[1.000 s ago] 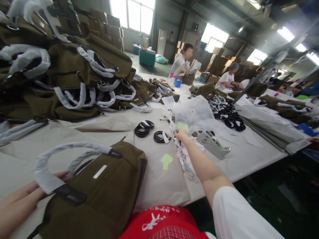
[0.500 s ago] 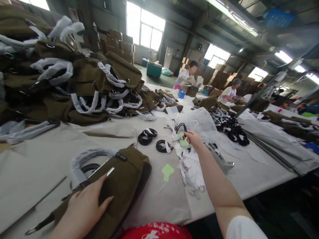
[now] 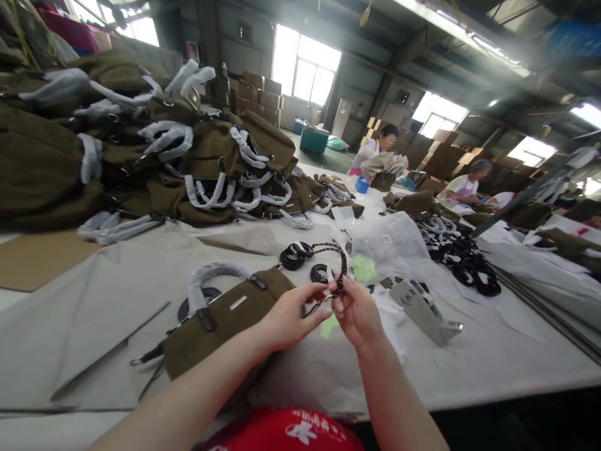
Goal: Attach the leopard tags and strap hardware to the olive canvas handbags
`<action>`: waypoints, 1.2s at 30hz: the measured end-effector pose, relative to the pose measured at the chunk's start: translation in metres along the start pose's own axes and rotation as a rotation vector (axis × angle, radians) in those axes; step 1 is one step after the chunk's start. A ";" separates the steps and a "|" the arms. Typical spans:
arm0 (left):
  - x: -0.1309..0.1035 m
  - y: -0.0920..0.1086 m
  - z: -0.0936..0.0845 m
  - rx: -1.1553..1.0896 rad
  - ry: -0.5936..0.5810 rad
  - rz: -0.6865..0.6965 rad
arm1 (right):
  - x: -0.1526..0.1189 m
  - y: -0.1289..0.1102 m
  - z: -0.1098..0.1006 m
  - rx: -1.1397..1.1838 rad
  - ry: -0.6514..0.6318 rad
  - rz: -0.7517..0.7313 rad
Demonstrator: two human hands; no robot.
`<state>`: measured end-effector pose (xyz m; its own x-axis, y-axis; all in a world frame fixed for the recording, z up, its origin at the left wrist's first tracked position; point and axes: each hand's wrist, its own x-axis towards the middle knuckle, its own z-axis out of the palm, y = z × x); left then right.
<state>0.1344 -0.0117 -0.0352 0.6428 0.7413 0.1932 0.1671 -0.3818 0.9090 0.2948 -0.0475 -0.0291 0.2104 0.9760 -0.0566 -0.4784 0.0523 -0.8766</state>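
Note:
Both my hands meet over the front of the table around a dark braided cord (image 3: 344,260) with small metal fittings. My right hand (image 3: 355,308) pinches the cord near its lower end. Close against it, my left hand (image 3: 293,313) has its thumb and fingers closed round the metal end; the exact grip is partly hidden. An olive fabric bag (image 3: 225,322) lies on the table under my left forearm, its handle (image 3: 218,270) wrapped in pale film. Coiled black straps (image 3: 292,255) lie just beyond my hands. A green paper piece (image 3: 330,327) is partly covered by them.
A large pile of olive bags (image 3: 154,156) fills the left back. A clear plastic bag (image 3: 389,241) and a grey tape dispenser (image 3: 422,311) lie to the right, with more black coils (image 3: 476,272) beyond. Two people work farther back, one holding a bag (image 3: 385,172).
My left hand has left the olive bag and joined my right hand. The braided cord has been lifted and brought nearer to me. The view has shifted left.

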 end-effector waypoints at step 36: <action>-0.059 -0.005 -0.033 -0.462 0.065 -0.296 | -0.028 0.035 0.019 -0.724 -0.210 -0.089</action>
<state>0.0709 -0.0357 -0.0388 0.5685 0.8181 -0.0863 -0.0211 0.1194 0.9926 0.2553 -0.0690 -0.0493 0.0210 0.9981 0.0574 0.2272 0.0511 -0.9725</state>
